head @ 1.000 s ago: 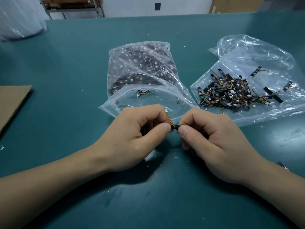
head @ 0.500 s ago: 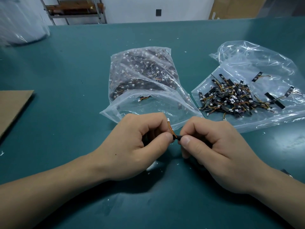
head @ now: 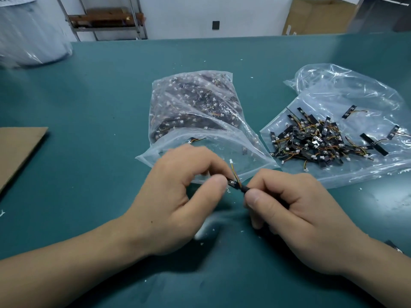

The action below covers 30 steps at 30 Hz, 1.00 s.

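Observation:
A small black strip (head: pixel 238 186) with thin orange and yellow wires ending in a white plug (head: pixel 231 161) is held between both hands over the green table (head: pixel 106 90). My left hand (head: pixel 178 201) pinches its left end between thumb and fingers. My right hand (head: pixel 295 214) pinches its right end with thumb and curled fingers. Just behind the hands lies a clear bag (head: pixel 191 107) packed with the same strips, its open mouth toward me. A pile of loose strips (head: pixel 322 141) lies on a flattened clear bag (head: pixel 347 94) at the right.
A brown cardboard sheet (head: pixel 17 150) lies at the left edge of the table. A large plastic-wrapped roll (head: pixel 29 38) stands at the far left. Small white scraps dot the table near my hands. A metal shelf and a cardboard box stand beyond the table's far edge.
My hands have drawn slightly apart, so more of the black strip shows between the thumbs. The left hand is blurred by motion. The view has tilted up a little.

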{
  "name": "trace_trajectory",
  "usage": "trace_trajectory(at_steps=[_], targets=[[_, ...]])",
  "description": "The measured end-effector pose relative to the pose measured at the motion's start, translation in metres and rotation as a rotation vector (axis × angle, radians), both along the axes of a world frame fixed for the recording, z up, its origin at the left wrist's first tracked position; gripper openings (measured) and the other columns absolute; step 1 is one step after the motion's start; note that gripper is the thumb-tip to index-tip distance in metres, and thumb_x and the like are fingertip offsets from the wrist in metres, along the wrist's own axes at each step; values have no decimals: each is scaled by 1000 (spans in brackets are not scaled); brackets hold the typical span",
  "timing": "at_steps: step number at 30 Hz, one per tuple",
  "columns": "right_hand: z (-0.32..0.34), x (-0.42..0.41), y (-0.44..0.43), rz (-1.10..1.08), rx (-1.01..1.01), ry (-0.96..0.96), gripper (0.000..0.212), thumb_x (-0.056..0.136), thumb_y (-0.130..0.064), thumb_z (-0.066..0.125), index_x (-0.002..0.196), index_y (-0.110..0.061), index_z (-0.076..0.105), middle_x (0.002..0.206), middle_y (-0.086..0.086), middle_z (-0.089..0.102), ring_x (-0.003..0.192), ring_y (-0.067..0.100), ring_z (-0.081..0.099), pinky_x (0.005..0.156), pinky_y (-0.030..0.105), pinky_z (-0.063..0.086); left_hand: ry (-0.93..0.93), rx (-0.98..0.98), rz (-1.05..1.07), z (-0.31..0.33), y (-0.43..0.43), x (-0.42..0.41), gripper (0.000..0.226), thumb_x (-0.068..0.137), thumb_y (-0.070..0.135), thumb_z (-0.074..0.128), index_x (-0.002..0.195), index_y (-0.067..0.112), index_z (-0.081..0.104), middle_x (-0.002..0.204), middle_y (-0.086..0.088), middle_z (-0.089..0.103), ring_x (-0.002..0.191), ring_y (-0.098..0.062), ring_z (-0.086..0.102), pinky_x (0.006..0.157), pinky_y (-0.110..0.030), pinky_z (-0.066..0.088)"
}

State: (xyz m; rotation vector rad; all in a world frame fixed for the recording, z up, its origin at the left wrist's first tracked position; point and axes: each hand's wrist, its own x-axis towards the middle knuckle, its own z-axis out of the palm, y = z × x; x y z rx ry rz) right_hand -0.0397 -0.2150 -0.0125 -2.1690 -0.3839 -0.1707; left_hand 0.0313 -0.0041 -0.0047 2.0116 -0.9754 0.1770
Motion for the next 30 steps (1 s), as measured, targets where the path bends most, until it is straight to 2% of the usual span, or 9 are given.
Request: trace_trajectory(at_steps=[4, 6, 8, 11, 16, 20, 23, 25, 30], targets=[[2, 4, -2, -194, 538, -5, 13, 104, -39, 57, 106, -29, 65, 75, 3, 72, 41, 13, 46, 44, 17, 37, 85, 499, 266, -3, -4, 7, 60, 90, 60, 33, 142, 33, 48, 134, 15, 55, 133, -16, 45, 116, -40, 31], [2, 7, -5, -287, 676, 49, 26, 104, -38, 56, 127, -27, 61, 81, 8, 74, 40, 15, 44, 42, 18, 37, 133, 686, 334, -8, -6, 9, 74, 87, 71, 20, 152, 37, 29, 151, 11, 43, 143, -16, 30, 120, -39, 19], [-1, 6, -4, -263, 635, 80, 21, 99, -30, 64, 119, -27, 67, 70, 7, 69, 40, 12, 43, 42, 17, 36, 119, 704, 347, -12, -7, 9, 77, 85, 75, 14, 153, 39, 24, 155, 11, 39, 145, -15, 28, 120, -39, 18], [-4, -2, 1, -83, 249, 1, 9, 95, -29, 65, 101, -30, 71, 62, -2, 66, 45, 5, 50, 47, 16, 39, 68, 713, 355, -12, -5, 9, 79, 84, 78, 13, 153, 40, 23, 153, 12, 39, 143, -17, 29, 118, -40, 20], [-1, -2, 2, 63, -157, -125, 10, 96, -32, 64, 100, -32, 73, 68, -26, 62, 57, -4, 57, 55, 14, 44, -46, 668, 360, -14, -5, 5, 77, 89, 71, 27, 151, 27, 42, 142, 8, 48, 135, -20, 34, 113, -34, 18], [-2, -4, 3, -18, -17, -85, 8, 95, -35, 64, 99, -34, 72, 63, -12, 66, 49, 8, 58, 49, 27, 48, -198, 493, 290, -14, -2, 6, 46, 92, 52, 50, 128, 26, 65, 126, 14, 61, 120, -16, 51, 104, -32, 32], [-5, 2, 1, -184, 255, 21, 15, 89, -34, 67, 103, -39, 68, 58, 4, 64, 43, 6, 48, 45, 16, 39, -237, 202, 184, -12, -3, 8, 12, 92, 26, 67, 101, 26, 73, 101, 17, 68, 94, -16, 63, 84, -41, 50], [-4, 5, 0, -232, 365, 91, 24, 86, -33, 67, 109, -42, 65, 59, 8, 61, 44, 7, 44, 45, 15, 36, -213, 73, 144, -12, -4, 7, 12, 89, 14, 70, 94, 25, 73, 94, 18, 68, 85, -13, 63, 76, -37, 51], [-2, 1, 6, -193, 223, 110, 26, 87, -41, 68, 113, -47, 65, 66, 0, 67, 52, 25, 52, 51, 26, 43, -205, -60, 109, -12, -3, 1, 14, 91, 11, 70, 96, 23, 65, 89, 18, 62, 76, -5, 52, 72, -15, 40]])
